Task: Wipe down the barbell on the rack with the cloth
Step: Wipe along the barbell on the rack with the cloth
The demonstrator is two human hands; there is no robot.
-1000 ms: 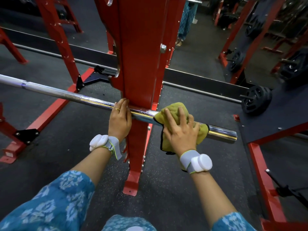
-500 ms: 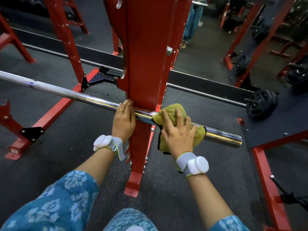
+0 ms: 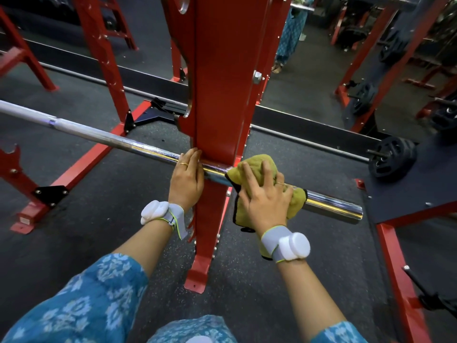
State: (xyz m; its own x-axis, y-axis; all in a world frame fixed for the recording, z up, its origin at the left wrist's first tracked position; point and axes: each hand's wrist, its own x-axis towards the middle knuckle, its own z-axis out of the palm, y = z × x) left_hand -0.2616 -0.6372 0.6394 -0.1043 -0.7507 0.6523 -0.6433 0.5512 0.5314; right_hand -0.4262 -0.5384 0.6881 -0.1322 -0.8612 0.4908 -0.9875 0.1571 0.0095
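Note:
A chrome barbell (image 3: pixel 103 137) lies across the red rack upright (image 3: pixel 217 100), running from the far left down to its sleeve end at the right. My left hand (image 3: pixel 186 180) grips the bar just left of the upright. My right hand (image 3: pixel 265 198) holds a yellow-green cloth (image 3: pixel 259 164) wrapped over the bar's sleeve, just right of the upright. The cloth hangs down below the bar under my palm. The bare sleeve end (image 3: pixel 333 206) sticks out past the cloth.
Red rack legs (image 3: pixel 99 45) and floor beams stand to the left. A black weight plate (image 3: pixel 392 158) sits on a peg at the right beside a dark platform (image 3: pixel 420 184). A mirror behind reflects more racks and a person. Dark rubber floor lies below.
My right hand and the cloth have slid a little left along the sleeve, closer to the upright. The left hand keeps its place on the bar.

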